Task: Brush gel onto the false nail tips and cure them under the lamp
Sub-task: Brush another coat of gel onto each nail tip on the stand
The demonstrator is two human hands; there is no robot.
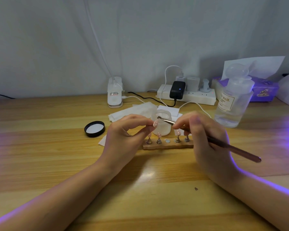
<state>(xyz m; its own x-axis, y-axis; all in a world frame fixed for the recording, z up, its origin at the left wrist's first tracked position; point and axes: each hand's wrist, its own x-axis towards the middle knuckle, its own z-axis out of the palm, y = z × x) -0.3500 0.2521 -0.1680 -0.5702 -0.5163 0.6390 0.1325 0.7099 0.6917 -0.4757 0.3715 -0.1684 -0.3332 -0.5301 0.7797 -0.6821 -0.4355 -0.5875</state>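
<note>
Left hand [127,130] pinching nail tip [155,123], right hand [205,130] holding brush [223,144] beside it

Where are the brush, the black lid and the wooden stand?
brush [232,148], head view, on its handle behind the right hand.
black lid [95,128], head view, on its white inner face.
wooden stand [167,146], head view, on its front edge.

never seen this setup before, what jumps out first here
At the table's centre, the left hand pinches a pink nail tip while the right hand holds a brush to it. Just behind them stands an open gel jar, its black lid lying to the left. Violet light spills across the table from the right.
</note>
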